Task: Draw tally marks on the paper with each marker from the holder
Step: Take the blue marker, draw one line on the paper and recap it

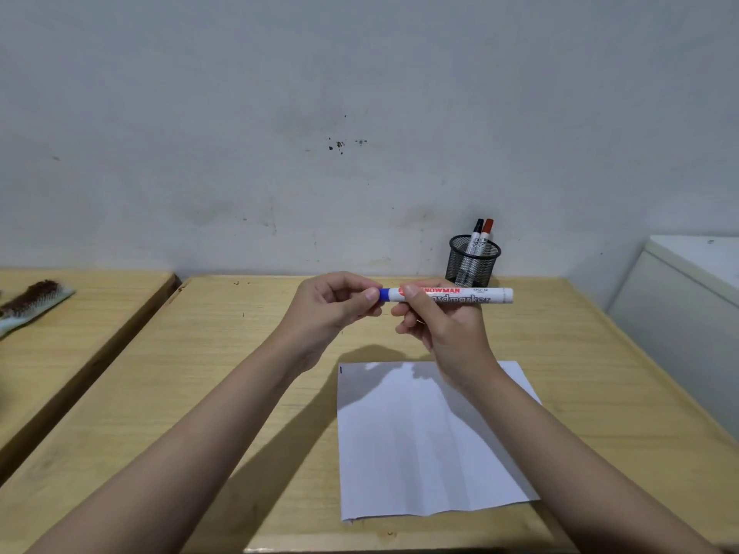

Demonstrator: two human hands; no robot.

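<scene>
I hold a white marker with a blue cap (pixel 452 294) level above the wooden table (pixel 248 385). My right hand (pixel 444 321) grips its white barrel. My left hand (pixel 336 305) pinches the blue cap end, which is mostly hidden by my fingers. Below my hands lies a white sheet of paper (pixel 424 445) with one short dark mark at its top left corner. A black mesh holder (pixel 473 261) stands at the back of the table against the wall, with a black-capped marker (pixel 476 233) and a red-capped marker (pixel 486 231) upright in it.
A second wooden table (pixel 60 353) stands to the left with a brush (pixel 32 301) on it. A white cabinet (pixel 688 309) is at the right. A grey wall runs behind the tables.
</scene>
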